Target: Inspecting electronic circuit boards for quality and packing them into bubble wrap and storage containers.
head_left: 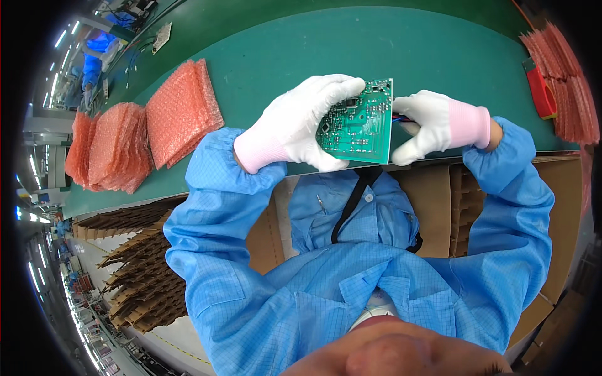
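Note:
A green circuit board (359,128) is held up on edge over the near side of the table, its soldered face turned toward the left. My left hand (307,119), in a white glove with a pink cuff, is closed around the board's left side, thumb along the top edge. On the other side, my right hand (429,122), gloved alike, has its fingers bent about a bundle of dark, red and blue wires (401,118) coming from behind the board. The board hides the far end of the wires and part of the right fingertips.
Pink bubble-wrap pouches (185,113) lie in stacks on the left of the green table (301,50). More pouches (564,88) are at the far right, beside a red and black object (540,91). Cardboard dividers (147,269) stand below the table's left; a cardboard box (433,194) sits under its front edge.

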Demonstrator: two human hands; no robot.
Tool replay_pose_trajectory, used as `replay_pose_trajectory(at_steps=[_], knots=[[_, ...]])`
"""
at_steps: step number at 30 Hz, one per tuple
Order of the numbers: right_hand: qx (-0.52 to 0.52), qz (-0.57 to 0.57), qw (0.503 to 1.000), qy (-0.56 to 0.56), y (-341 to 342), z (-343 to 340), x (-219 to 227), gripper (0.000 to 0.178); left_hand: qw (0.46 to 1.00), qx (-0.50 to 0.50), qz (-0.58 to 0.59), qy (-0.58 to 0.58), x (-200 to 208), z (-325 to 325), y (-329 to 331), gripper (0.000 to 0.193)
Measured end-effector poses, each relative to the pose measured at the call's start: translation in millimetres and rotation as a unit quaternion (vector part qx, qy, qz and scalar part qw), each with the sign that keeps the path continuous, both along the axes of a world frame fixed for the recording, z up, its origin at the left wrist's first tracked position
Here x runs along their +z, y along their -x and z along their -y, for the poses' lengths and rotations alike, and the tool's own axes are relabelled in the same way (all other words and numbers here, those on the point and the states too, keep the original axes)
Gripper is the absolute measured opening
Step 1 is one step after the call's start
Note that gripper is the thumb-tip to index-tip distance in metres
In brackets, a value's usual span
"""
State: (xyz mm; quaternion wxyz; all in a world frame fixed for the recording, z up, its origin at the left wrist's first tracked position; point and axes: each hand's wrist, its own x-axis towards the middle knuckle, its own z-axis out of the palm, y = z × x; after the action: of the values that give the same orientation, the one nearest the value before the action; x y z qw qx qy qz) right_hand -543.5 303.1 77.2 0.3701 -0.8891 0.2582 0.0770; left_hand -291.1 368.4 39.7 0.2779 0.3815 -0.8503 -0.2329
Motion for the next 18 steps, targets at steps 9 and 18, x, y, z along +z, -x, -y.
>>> replay_pose_trajectory(at_steps=[9, 18], knots=[[-0.194, 0.131, 0.970, -0.071, 4.5, -0.4, -35.5, 0.050, 0.948, 0.027, 0.207, 0.242, 4.9, 8.8, 10.3, 0.084], [-0.108, 0.170, 0.979, -0.002, 9.7, -12.2, -9.2, 0.035, 0.870, -0.027, -0.329, -0.365, -2.0, 17.1, -29.1, 0.091]])
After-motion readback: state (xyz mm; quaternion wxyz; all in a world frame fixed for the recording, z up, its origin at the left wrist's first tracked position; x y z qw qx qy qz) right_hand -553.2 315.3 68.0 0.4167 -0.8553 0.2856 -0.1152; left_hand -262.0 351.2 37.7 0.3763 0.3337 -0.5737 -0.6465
